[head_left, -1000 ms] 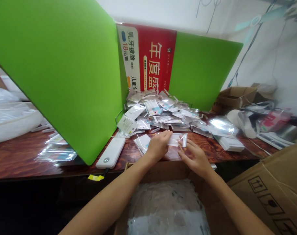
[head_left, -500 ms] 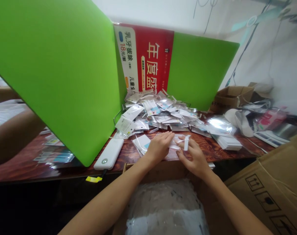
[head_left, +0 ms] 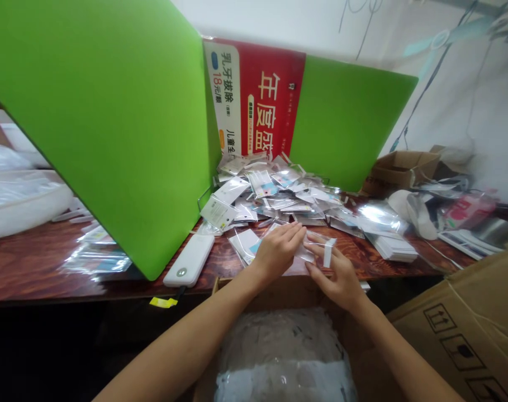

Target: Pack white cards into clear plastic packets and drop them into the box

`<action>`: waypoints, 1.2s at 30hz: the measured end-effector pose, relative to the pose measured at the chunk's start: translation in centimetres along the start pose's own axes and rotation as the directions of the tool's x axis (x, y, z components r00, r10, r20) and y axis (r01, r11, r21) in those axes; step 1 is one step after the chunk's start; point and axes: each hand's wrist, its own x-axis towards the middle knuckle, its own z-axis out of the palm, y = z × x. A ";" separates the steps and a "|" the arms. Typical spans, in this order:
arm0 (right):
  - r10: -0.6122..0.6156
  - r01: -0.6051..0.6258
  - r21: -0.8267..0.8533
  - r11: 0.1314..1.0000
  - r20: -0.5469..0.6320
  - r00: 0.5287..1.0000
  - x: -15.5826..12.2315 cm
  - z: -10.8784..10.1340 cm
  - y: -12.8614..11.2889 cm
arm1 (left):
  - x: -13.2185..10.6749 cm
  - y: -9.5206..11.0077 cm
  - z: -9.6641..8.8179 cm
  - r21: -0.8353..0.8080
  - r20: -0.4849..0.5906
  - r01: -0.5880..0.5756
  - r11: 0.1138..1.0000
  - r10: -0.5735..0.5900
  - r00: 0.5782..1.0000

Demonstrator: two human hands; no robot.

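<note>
A small clear plastic bag [head_left: 305,251] with a white strip along one end lies at the table's front edge, between my two hands. My left hand [head_left: 280,245] rests over its left part, fingers stretched flat and together, thumb hidden. My right hand [head_left: 336,277] has the bag's right end between thumb and fingers, and the white strip [head_left: 328,252] lies across those fingers. Just left of my left hand are bagged white-and-blue cards [head_left: 246,244]. Behind both hands rises a loose heap of bagged cards [head_left: 274,192].
Green panels [head_left: 123,128] stand left and behind. A white power bank [head_left: 189,261] lies left, a stack of white cards [head_left: 394,245] right. Below my hands is an open carton [head_left: 274,291] holding clear plastic packets [head_left: 285,346]. A large carton [head_left: 480,312] stands at right.
The view has shifted slightly, moving the scene a little rightward. My hands stay at the bag with small finger movements. Another person's arm at the far left has gone out of view.
</note>
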 end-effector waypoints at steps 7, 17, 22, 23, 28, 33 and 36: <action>-0.078 0.080 -0.009 0.997 0.147 0.986 1.1 -0.7 -1.0 | 0.4 2.0 -1.2 -0.095 0.040 -0.066 0.993 0.070 0.997; -0.155 0.117 -0.193 0.974 -0.193 0.969 1.0 -1.5 -2.8 | 1.0 3.5 -2.2 -0.620 0.096 0.264 0.739 -0.263 0.960; -0.130 0.026 -0.278 0.960 -0.363 0.923 1.3 -2.6 -4.2 | 2.0 5.9 -3.6 -0.832 0.331 0.444 0.332 -0.346 0.878; -0.086 -0.012 -0.263 0.965 -0.359 0.929 1.3 -2.9 -4.1 | 2.2 6.3 -3.8 -0.821 0.382 0.481 0.307 -0.330 0.863; 0.127 -0.151 -0.100 0.984 -0.213 0.969 0.8 -3.3 -2.2 | 2.4 5.6 -3.4 -0.774 0.447 0.536 0.338 -0.308 0.840; 0.157 -0.162 -0.070 0.984 -0.068 0.985 0.5 -2.4 -0.7 | 1.9 3.8 -2.0 -0.790 0.354 0.439 0.429 -0.266 0.897; 0.180 -0.188 -0.190 0.964 -0.057 0.982 0.1 -1.7 -0.2 | 1.5 3.4 -1.2 -0.717 0.393 0.502 0.483 -0.316 0.864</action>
